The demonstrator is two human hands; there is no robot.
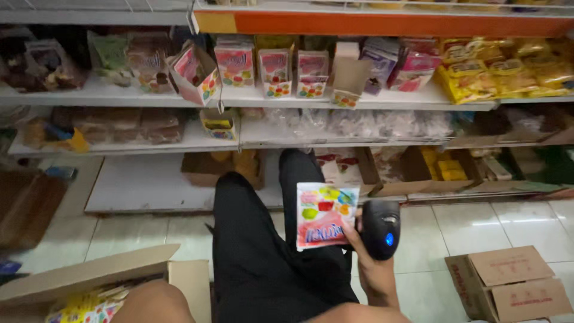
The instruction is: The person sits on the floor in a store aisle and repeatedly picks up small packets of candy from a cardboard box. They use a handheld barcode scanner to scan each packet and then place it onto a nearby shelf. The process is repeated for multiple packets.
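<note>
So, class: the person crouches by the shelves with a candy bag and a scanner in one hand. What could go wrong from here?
1. The right hand grips both the pink candy bag and the black scanner; either might slip onto the tiled floor.
2. The open cardboard box at the knee could be knocked.
3. A tilted carton on the shelf might topple.
</note>
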